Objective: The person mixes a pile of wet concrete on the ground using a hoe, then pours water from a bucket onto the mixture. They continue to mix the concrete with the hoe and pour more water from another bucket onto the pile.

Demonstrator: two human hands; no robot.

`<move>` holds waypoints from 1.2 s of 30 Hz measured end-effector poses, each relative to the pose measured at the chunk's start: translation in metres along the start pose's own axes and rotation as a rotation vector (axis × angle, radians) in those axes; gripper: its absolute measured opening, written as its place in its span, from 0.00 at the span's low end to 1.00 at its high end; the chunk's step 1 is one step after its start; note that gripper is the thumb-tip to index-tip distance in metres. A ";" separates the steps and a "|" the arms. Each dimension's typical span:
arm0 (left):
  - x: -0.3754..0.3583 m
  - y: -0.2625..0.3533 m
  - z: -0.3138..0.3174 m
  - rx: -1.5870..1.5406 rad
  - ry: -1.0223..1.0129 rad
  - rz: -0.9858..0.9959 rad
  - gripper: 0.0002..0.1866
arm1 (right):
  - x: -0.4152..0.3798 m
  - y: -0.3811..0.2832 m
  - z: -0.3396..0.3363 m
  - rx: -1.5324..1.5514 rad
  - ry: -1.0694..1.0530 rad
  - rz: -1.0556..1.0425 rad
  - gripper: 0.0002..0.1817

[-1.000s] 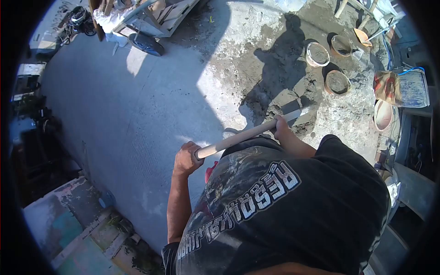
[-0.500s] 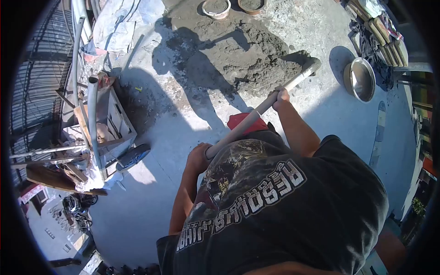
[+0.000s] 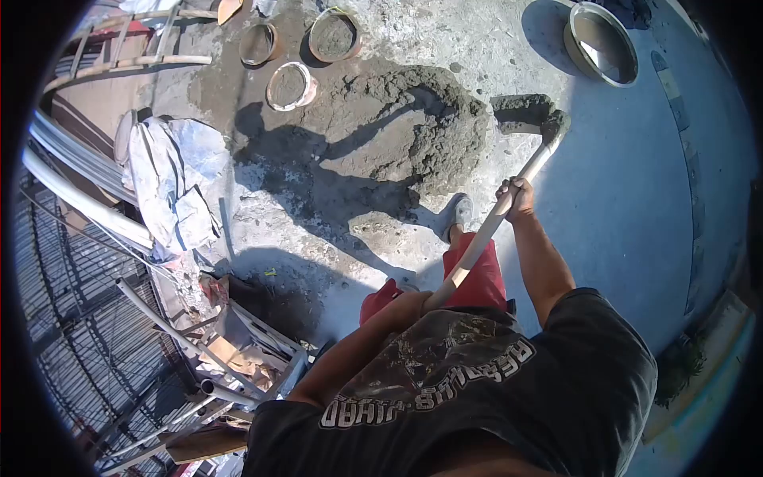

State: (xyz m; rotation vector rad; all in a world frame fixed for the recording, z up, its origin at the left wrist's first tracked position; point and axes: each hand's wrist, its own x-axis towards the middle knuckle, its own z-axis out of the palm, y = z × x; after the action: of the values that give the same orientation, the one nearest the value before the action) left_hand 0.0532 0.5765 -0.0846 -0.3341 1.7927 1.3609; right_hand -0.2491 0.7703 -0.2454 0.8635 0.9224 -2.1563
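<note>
A hoe [image 3: 494, 215] with a long pale handle slants across in front of me, both hands on it. My right hand [image 3: 520, 199] is wrapped round the upper part of the shaft, toward the head. Close to my waist, my left hand [image 3: 408, 308] grips the lower end; its fingers are partly hidden. The mortar-caked hoe blade [image 3: 520, 107] lies at the right edge of a heap of wet grey mortar [image 3: 449, 147] spread on the concrete floor.
Two buckets [image 3: 335, 36] [image 3: 292, 87] and a smaller brown pot [image 3: 259, 44] stand beyond the mortar. A large round basin [image 3: 602, 44] is at upper right. Crumpled white sacks [image 3: 176, 171] lie at left, above metal pipes [image 3: 159, 318] and scrap. My shoe [image 3: 463, 213] is near the heap.
My view has turned and shifted, bringing the buckets and legs more into sight. The hoe now stretches farther forward, its blade beside the heap; both hands have stayed on the handle.
</note>
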 end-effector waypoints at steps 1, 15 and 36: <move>0.018 0.006 -0.012 0.083 0.020 -0.023 0.24 | 0.026 -0.001 0.000 0.063 -0.068 0.018 0.08; 0.315 -0.157 -0.364 0.594 0.345 -0.050 0.17 | 0.498 0.118 0.133 -0.616 0.568 -0.239 0.09; 0.013 -0.497 -0.412 0.741 0.143 -0.371 0.09 | 0.278 0.567 0.185 -0.300 0.643 -0.017 0.23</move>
State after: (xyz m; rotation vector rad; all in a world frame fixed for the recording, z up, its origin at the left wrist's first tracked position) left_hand 0.1788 0.0272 -0.4010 -0.3341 2.0823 0.3750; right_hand -0.0476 0.2311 -0.5639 1.4212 1.5180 -1.6965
